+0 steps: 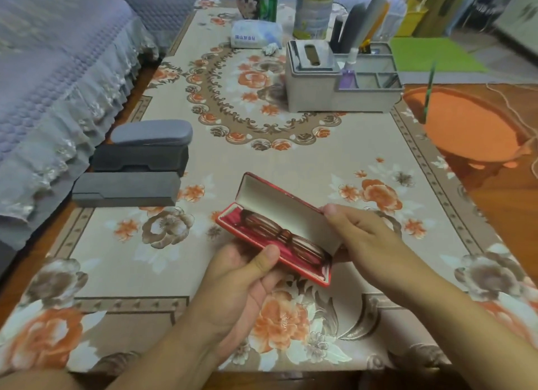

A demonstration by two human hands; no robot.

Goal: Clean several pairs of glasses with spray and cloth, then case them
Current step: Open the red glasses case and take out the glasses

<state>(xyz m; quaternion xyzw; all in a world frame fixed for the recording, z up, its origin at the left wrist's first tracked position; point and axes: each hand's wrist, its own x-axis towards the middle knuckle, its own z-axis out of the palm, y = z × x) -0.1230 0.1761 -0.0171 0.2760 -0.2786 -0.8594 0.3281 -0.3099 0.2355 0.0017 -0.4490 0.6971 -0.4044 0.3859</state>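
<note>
A big counter [320, 162] with a flowery cloth holds everything. Far back sits a grey organizer box [314, 81]. At the left edge lie three closed glasses cases [139, 162], two stacked and one just in front. Near the front, both hands hold a red case [279, 221] up over the counter. The case is open. The left hand [241, 276] grips its bottom half from below, thumb on the rim. The right hand [358, 232] grips the lid. Brown glasses [285, 237] lie folded inside.
</note>
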